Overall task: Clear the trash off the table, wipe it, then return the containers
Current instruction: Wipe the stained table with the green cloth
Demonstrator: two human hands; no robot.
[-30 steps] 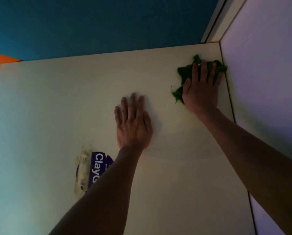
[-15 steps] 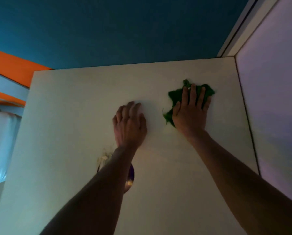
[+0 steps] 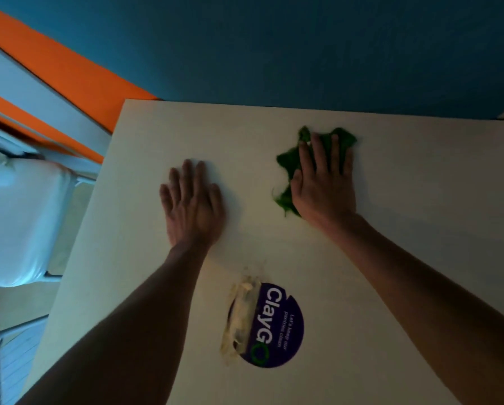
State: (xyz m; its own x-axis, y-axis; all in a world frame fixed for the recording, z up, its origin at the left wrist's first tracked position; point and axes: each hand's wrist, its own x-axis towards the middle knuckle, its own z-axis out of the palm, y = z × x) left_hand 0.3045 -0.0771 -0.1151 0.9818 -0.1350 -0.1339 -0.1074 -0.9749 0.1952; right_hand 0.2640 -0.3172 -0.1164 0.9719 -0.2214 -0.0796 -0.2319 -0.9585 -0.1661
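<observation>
A crumpled green cloth [image 3: 288, 162] lies on the white table [image 3: 420, 229] toward its far right. My right hand [image 3: 323, 182] presses flat on top of it, fingers together, with the cloth showing above the fingertips and to the left of the palm. To the left, my left hand [image 3: 192, 206] rests flat on the bare tabletop with its fingers spread and nothing in it. No trash or containers show on the table.
A round purple "ClayGo" sticker [image 3: 277, 325], partly peeled with torn paper on its left side, sits on the table near me. A white chair seat [image 3: 19, 223] stands left of the table. A teal wall [image 3: 274, 48] rises behind the far edge.
My right hand has dragged the green cloth leftward, away from the table's far right corner. The view has shifted, bringing the chair and the whole sticker into sight.
</observation>
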